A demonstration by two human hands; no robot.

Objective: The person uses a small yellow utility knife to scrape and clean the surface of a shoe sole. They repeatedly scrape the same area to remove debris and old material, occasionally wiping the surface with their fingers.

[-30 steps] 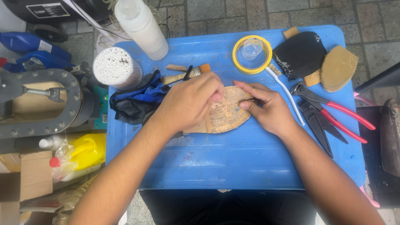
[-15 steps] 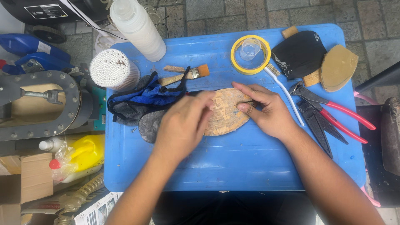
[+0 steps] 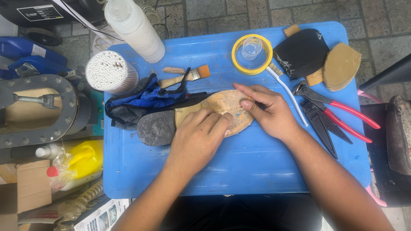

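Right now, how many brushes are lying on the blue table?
2. A wooden-handled paintbrush lies beside the blue cloth, above the left hand. A white toothbrush lies right of the right hand. Others may be hidden.

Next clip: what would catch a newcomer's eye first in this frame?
Both bare hands press on an upturned shoe sole at the middle of the blue plastic table: the left hand flat over its waist, the right hand at its toe end. To the right lie red-handled pincers; at the top sits a yellow tape roll ringing a small clear cup.
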